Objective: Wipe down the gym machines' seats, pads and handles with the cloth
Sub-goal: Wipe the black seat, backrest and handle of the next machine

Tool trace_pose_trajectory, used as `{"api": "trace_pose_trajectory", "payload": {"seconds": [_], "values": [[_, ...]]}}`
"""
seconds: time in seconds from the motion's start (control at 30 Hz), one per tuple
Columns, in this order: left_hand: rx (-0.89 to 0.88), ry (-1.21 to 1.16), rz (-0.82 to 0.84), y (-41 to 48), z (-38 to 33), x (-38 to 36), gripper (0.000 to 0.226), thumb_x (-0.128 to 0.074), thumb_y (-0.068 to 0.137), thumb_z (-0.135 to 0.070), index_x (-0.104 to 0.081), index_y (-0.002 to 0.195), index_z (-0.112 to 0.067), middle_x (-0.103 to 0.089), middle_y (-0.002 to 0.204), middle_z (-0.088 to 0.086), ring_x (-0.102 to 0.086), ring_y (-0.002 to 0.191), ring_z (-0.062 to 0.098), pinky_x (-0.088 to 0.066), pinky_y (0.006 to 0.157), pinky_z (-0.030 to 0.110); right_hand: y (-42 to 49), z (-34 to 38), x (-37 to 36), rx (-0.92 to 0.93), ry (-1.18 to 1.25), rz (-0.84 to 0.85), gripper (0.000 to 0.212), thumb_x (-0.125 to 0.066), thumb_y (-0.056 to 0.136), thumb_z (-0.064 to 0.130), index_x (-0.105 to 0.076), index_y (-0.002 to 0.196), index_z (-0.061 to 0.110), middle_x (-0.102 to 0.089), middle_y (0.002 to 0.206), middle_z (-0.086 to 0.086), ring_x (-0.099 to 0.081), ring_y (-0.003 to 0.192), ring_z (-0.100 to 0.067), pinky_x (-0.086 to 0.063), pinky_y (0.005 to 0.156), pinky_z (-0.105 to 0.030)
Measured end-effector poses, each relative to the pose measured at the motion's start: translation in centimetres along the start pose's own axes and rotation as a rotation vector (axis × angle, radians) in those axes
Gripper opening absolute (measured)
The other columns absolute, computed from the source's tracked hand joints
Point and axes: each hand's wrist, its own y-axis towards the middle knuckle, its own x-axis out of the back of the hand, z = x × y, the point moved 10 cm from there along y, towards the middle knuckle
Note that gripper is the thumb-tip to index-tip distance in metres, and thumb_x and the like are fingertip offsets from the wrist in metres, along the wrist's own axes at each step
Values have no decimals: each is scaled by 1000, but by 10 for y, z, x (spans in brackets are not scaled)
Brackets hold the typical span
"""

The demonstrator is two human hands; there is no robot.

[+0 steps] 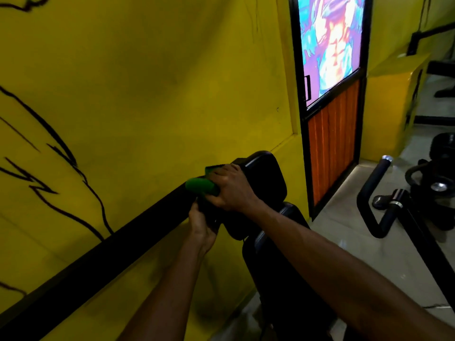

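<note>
Green cloth [200, 187] — under curled right hand [231, 190]

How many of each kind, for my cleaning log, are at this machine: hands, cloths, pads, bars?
hands: 2, the left hand and the right hand
green cloth: 1
black pads: 2, the upper pad and the lower pad
black bar: 1
Total: 6

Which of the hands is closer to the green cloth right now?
Right. The right hand holds the green cloth against the black pad; the left hand grips a dark machine part just below it.
</note>
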Motion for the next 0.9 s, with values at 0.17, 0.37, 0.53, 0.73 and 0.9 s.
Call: {"api": "trace_pose_trajectory", "payload": {"seconds": [0.17,0.37,0.53,0.73,0.9], "values": [[-7,138,-44,-7,-1,-8,48,-28,106,-46,-57,129,-17,-67,115,4,-62,108,22,-47,99,39,42,-35,8,-442,3,90,39,-66,90,51,-69,105,15,-71,91,-16,-67,82,-38,-49,63,-36],[-51,140,-61,-16,-3,-13,37,-27,108,-30,-60,119,-18,-69,105,4,-64,95,18,-51,80,32,-6,-21,12,-187,184,20,57,-65,86,61,-71,125,21,-72,116,-5,-64,114,-25,-42,107,-45],[-7,198,-61,-13,3,-8,36,-29,108,-35,-58,124,-21,-64,123,3,-59,115,20,-45,101,38,-23,-88,23,-261,123,-1,68,-53,91,62,-63,137,12,-59,140,-10,-46,134,-32,-26,117,-43],[-21,217,-107,-11,5,-9,29,-34,107,-27,-60,117,-21,-65,106,-2,-60,103,18,-48,97,40,-9,-102,25,-554,91,-103,64,-53,81,61,-75,113,10,-68,122,-12,-56,123,-32,-38,110,-47],[-35,98,-108,-4,9,-4,34,-29,106,-16,-63,104,-14,-62,112,15,-62,94,26,-50,83,38,-47,-5,6,-6,261,-115,60,-74,81,46,-64,135,23,-52,150,-2,-35,147,-25,-13,125,-45]]}}
